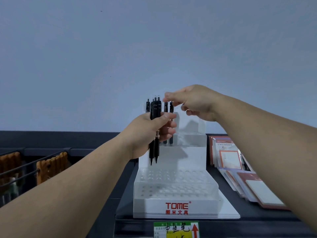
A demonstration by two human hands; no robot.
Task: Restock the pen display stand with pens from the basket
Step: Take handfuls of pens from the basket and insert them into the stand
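Up at the back tier of the stand, the right hand (195,103) reaches in with thumb and forefinger closed on the top of a single pen (171,107). The picture is blurred there, so it looks like a pinch, though I can't swear to it. That pen stands upright, its lower end down among the rear holes. Just in front, the left hand (149,133) grips a bundle of black pens (155,117), tips down, held above the lower tiers.

To do this step well, I'd say keep the pen plumb and let it drop straight into its hole before the fingers open. A tilt could knock the two placed pens (165,107) beside it. The bundle crowds the view of the back row, so shifting it aside a little would help the aim. Filling hole by hole along the row looks tidiest.

The pen display stand (176,203) sits on a dark shelf (257,213), and its front block of holes (175,184) is unfilled, so most of the job lies ahead. Notepads (229,157) lie to the right and wire racks (51,162) stand to the left. The pens' basket isn't something I can pick out.
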